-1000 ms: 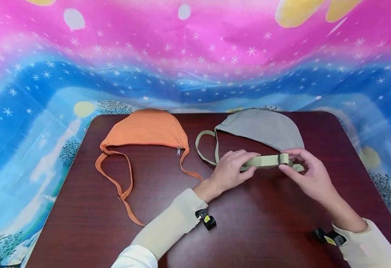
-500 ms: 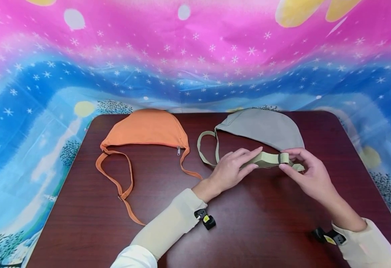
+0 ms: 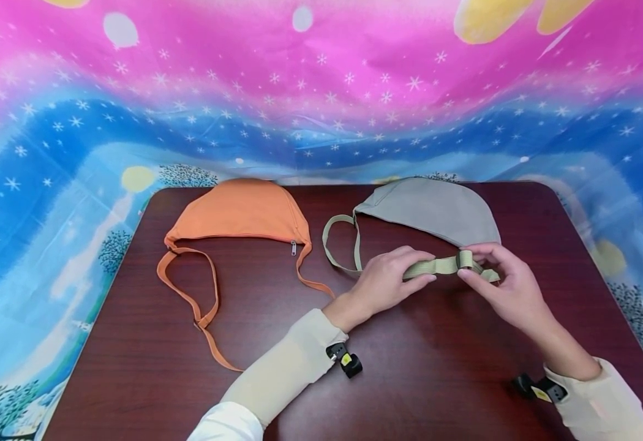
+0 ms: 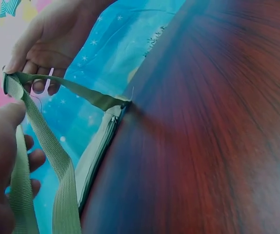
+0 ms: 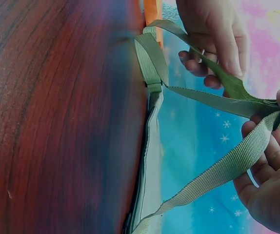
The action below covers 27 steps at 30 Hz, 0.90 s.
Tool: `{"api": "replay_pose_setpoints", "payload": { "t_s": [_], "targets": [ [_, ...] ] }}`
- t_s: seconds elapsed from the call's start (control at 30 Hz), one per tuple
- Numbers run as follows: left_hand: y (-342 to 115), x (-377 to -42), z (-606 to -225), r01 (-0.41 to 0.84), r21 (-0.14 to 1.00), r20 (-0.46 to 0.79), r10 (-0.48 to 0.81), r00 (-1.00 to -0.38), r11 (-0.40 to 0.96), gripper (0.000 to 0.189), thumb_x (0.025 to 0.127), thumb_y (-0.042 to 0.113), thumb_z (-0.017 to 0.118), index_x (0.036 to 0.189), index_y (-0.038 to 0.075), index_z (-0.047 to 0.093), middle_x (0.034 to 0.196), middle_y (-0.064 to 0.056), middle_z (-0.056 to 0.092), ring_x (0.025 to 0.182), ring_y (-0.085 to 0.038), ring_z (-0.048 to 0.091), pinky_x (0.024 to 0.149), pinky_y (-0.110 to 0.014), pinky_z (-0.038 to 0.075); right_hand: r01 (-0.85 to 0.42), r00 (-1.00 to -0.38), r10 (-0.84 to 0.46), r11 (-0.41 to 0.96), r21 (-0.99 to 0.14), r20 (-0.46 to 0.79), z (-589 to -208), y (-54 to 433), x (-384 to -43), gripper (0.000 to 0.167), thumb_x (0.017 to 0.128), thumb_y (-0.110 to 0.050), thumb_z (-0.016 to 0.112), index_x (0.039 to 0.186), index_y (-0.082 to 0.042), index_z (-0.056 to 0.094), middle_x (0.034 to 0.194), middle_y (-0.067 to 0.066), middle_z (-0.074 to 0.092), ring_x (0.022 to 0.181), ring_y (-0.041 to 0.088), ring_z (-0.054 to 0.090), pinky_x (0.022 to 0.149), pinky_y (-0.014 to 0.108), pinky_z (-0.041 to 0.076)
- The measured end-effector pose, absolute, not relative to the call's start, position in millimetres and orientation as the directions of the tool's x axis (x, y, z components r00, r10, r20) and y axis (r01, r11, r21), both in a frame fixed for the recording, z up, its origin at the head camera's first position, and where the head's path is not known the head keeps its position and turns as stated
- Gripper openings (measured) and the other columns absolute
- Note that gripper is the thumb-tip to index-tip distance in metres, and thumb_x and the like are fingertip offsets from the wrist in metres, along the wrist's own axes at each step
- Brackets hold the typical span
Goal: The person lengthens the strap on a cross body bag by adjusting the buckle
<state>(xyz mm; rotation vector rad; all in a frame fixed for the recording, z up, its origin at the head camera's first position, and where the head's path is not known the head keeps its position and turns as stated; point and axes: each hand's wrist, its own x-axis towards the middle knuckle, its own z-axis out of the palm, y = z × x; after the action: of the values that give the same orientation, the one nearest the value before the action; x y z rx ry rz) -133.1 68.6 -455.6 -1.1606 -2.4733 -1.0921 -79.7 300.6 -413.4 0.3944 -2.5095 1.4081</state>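
Observation:
A grey half-moon waist bag (image 3: 432,211) lies at the table's back right, and its olive webbing strap (image 3: 445,266) is raised in front of it. With thumb and fingers my right hand (image 3: 511,278) pinches the strap at its dark slider buckle (image 3: 459,260). On the other side my left hand (image 3: 390,278) holds the strap between thumb and fingers, a short span from the buckle. Strap lengths (image 4: 47,131) run past the left thumb in the left wrist view. Two lengths (image 5: 218,100) meet at the right fingers in the right wrist view; the buckle is hidden there.
An orange waist bag (image 3: 239,211) lies at the back left of the dark wooden table (image 3: 150,367). Its strap (image 3: 186,294) loops toward the left forearm. A printed cloth backdrop (image 3: 299,92) hangs behind the table.
My left hand has slid slightly right along the strap, closer to the buckle; its fingers spread a little half a second ago. The right hand has barely moved. Both bags lie still.

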Motion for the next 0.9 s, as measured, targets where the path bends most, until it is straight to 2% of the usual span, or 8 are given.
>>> {"api": "replay_pose_setpoints", "payload": {
  "t_s": [0.27, 0.47, 0.63, 0.77, 0.9],
  "targets": [
    [78.5, -132.7, -454.4, 0.713, 0.511, 0.406, 0.597, -0.692, 0.479, 0.025, 0.096, 0.035, 0.071, 0.117, 0.023, 0.072, 0.104, 0.013, 0.065, 0.084, 0.002, 0.055, 0.076, -0.015, 0.046, -0.369, -0.928, -0.138, 0.487, -0.791, 0.348, -416.0, 300.2, -81.8, 0.045, 0.081, 0.016, 0.075, 0.122, 0.002, 0.065, 0.098, -0.011, 0.067, 0.088, 0.002, 0.061, 0.069, 0.015, 0.044],
    [81.1, -133.0, -455.2, 0.693, 0.55, 0.41, 0.573, -0.71, 0.466, 0.023, 0.096, 0.034, 0.071, 0.116, 0.022, 0.07, 0.109, 0.013, 0.065, 0.087, 0.002, 0.054, 0.077, -0.013, 0.045, -0.356, -0.933, -0.133, 0.485, -0.799, 0.335, -416.3, 298.2, -82.5, 0.043, 0.082, 0.015, 0.075, 0.121, 0.001, 0.066, 0.096, -0.011, 0.068, 0.091, 0.003, 0.06, 0.069, 0.015, 0.045],
    [80.9, -133.8, -453.9, 0.691, 0.571, 0.419, 0.567, -0.709, 0.442, 0.026, 0.096, 0.032, 0.071, 0.12, 0.021, 0.069, 0.113, 0.011, 0.066, 0.093, 0.001, 0.056, 0.08, -0.015, 0.046, -0.36, -0.932, -0.136, 0.46, -0.812, 0.336, -416.4, 297.9, -83.2, 0.04, 0.083, 0.016, 0.073, 0.119, 0.003, 0.065, 0.094, -0.009, 0.069, 0.092, 0.005, 0.06, 0.071, 0.015, 0.046],
    [81.1, -133.0, -453.0, 0.69, 0.563, 0.39, 0.59, -0.707, 0.455, 0.032, 0.096, 0.032, 0.071, 0.126, 0.022, 0.069, 0.114, 0.011, 0.066, 0.091, 0.002, 0.055, 0.08, -0.014, 0.046, -0.366, -0.93, -0.144, 0.428, -0.826, 0.338, -416.4, 297.6, -84.0, 0.039, 0.083, 0.018, 0.071, 0.119, 0.006, 0.063, 0.095, -0.008, 0.07, 0.096, 0.007, 0.059, 0.075, 0.014, 0.047],
    [82.6, -132.0, -453.3, 0.688, 0.571, 0.377, 0.601, -0.704, 0.448, 0.03, 0.097, 0.034, 0.071, 0.124, 0.022, 0.07, 0.111, 0.012, 0.066, 0.09, 0.002, 0.055, 0.08, -0.013, 0.045, -0.364, -0.931, -0.155, 0.425, -0.829, 0.329, -417.0, 296.4, -83.7, 0.037, 0.084, 0.018, 0.07, 0.119, 0.006, 0.063, 0.095, -0.007, 0.071, 0.1, 0.008, 0.057, 0.08, 0.013, 0.047]
  ]
}}
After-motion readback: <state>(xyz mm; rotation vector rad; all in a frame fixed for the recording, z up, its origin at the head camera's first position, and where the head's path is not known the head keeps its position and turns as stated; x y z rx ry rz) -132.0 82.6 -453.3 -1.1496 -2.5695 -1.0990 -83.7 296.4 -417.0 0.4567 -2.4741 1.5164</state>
